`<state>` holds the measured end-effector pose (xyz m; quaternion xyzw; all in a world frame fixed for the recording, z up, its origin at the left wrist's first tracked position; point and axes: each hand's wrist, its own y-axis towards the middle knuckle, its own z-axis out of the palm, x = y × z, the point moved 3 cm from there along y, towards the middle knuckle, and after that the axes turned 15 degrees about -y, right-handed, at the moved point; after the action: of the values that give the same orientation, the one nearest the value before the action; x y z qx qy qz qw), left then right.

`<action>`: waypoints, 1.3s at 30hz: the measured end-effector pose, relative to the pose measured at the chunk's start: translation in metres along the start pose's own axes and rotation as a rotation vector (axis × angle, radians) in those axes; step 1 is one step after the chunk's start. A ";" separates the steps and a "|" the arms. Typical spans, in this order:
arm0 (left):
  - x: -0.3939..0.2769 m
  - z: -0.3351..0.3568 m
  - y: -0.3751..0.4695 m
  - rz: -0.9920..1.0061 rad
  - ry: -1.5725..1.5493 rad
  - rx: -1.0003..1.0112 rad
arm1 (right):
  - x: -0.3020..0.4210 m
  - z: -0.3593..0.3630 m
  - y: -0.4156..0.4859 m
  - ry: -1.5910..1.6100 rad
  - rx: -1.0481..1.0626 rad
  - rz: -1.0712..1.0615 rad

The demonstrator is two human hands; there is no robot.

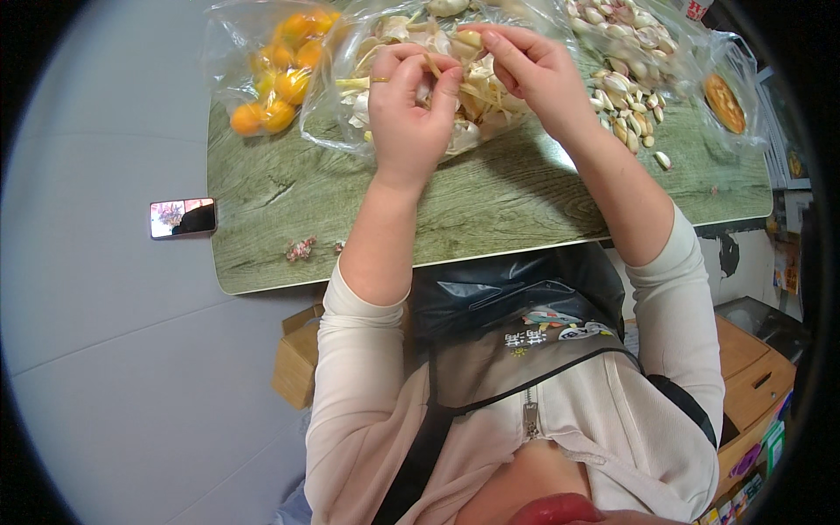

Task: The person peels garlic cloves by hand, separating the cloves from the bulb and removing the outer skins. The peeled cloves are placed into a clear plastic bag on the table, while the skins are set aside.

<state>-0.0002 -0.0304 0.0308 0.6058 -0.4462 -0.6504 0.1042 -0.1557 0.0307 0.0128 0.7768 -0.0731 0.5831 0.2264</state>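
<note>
Both hands are raised over a clear plastic bag [321, 134] that holds garlic bulbs, papery skins and dry stalks [485, 98]. My left hand [417, 105], with a ring on one finger, pinches a thin strip of dry garlic stalk or skin [432, 65] between thumb and fingertips. My right hand [535, 72] grips a pale garlic clove [470, 39] between thumb and forefinger. The fingertips of the two hands are close together. Right of my right hand, a heap of loose garlic cloves [630, 115] lies on the green wood-grain table [512, 197].
A bag of orange fruit [282, 85] lies at the table's left. More cloves fill a clear bag [633, 33] at the upper right, near a bagged brown flat food item [724, 104]. A smartphone [183, 218] is at the left edge. A cardboard box [296, 361] stands below.
</note>
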 end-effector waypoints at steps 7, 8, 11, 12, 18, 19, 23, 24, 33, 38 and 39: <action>0.003 -0.003 0.000 0.068 0.083 -0.035 | -0.026 -0.005 0.011 0.415 0.096 0.228; 0.004 -0.006 0.002 0.086 0.084 -0.077 | -0.033 -0.007 0.014 0.455 0.107 0.246; 0.011 -0.022 0.005 -0.024 -0.100 -0.267 | -0.032 -0.008 0.014 0.496 0.166 0.227; 0.019 -0.033 0.003 -0.064 -0.158 -0.277 | -0.027 -0.004 0.014 0.500 0.202 0.206; 0.004 -0.007 0.005 -0.079 0.003 0.016 | 0.001 0.003 -0.001 0.274 0.208 0.038; 0.006 -0.007 0.004 -0.087 -0.021 0.005 | 0.004 0.005 -0.003 0.257 0.196 0.016; 0.016 -0.009 0.001 -0.097 -0.043 -0.015 | 0.006 0.007 -0.002 0.041 0.106 -0.122; 0.017 -0.008 0.001 -0.091 -0.033 -0.012 | 0.006 0.005 -0.002 -0.077 0.036 -0.259; 0.008 -0.006 0.001 0.012 0.116 0.014 | 0.022 -0.006 -0.006 -0.468 -0.021 -0.520; 0.007 -0.007 0.000 -0.121 -0.038 0.060 | 0.018 -0.005 -0.005 -0.335 0.047 -0.440; 0.006 -0.007 0.000 -0.147 -0.068 0.068 | 0.016 -0.005 -0.004 -0.296 0.080 -0.418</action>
<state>0.0045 -0.0379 0.0277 0.6178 -0.4256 -0.6609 0.0204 -0.1535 0.0391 0.0279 0.8604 0.0797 0.4060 0.2976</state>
